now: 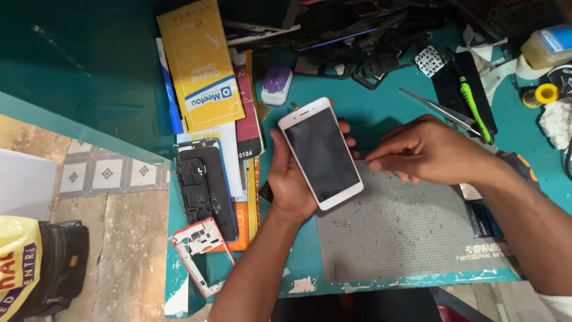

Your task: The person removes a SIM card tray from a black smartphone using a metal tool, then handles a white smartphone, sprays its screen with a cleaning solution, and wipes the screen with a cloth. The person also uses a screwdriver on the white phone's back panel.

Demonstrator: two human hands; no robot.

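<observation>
Two hands busy: left hand [290, 179] grips the white phone [320, 153] by its edges; right hand [426, 150] pinches shut at its side; keep it steady over the grey mat [405, 238].

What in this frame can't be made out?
- Back of the white phone: turned away in the head view, covered by the left hand.
- Right hand fingertips: curled under, any contents hidden.
- Dark parts pile: cluttered, too small to tell apart.
- Bottle: cut by the right edge.
</observation>
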